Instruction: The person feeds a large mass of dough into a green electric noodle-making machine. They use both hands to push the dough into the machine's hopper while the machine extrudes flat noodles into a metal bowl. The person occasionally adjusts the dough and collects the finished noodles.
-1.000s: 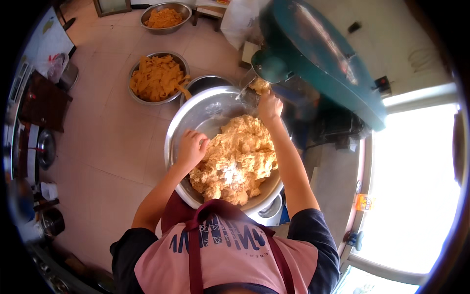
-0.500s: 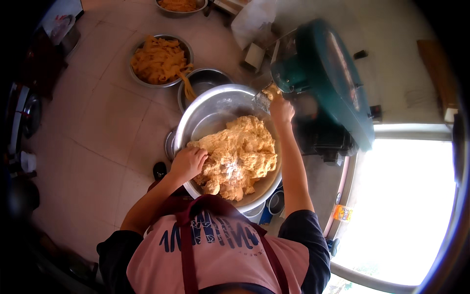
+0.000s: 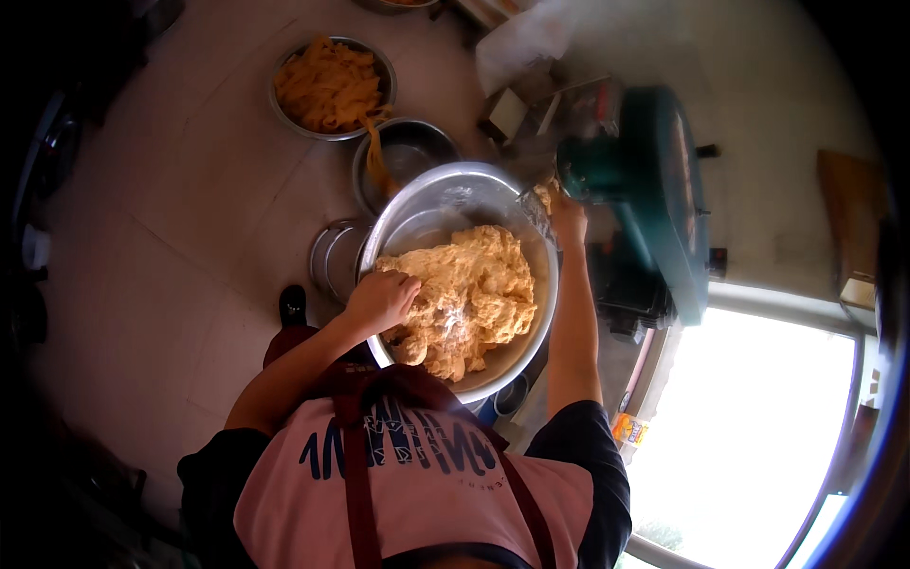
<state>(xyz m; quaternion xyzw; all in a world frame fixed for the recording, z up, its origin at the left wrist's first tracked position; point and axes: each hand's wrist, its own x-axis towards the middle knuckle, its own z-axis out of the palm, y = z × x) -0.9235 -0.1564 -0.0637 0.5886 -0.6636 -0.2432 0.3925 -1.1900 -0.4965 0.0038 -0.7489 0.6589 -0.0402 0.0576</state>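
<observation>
A big mass of crumbly yellow dough (image 3: 469, 299), with a white floury patch, fills much of a wide metal basin (image 3: 408, 204) in front of me. My left hand (image 3: 384, 302) rests at the dough's left side, fingers curled into its edge. Past the basin's far right rim, my right hand (image 3: 569, 223) is closed around a lump of dough (image 3: 544, 196) at the mouth of a green machine (image 3: 654, 190). The fingertips of that hand are partly hidden by the hand itself.
Wide orange-yellow noodle strips (image 3: 327, 85) fill a metal bowl on the tiled floor at the far left. Some strips hang into a second metal bowl (image 3: 417, 152) beside the basin. A bright glass door (image 3: 739, 446) stands at right, a wooden board (image 3: 848, 213) against the wall.
The view has shifted, so the machine and bowls appear displaced. My left hand has moved slightly inward over the dough; my right hand stays at the machine's mouth.
</observation>
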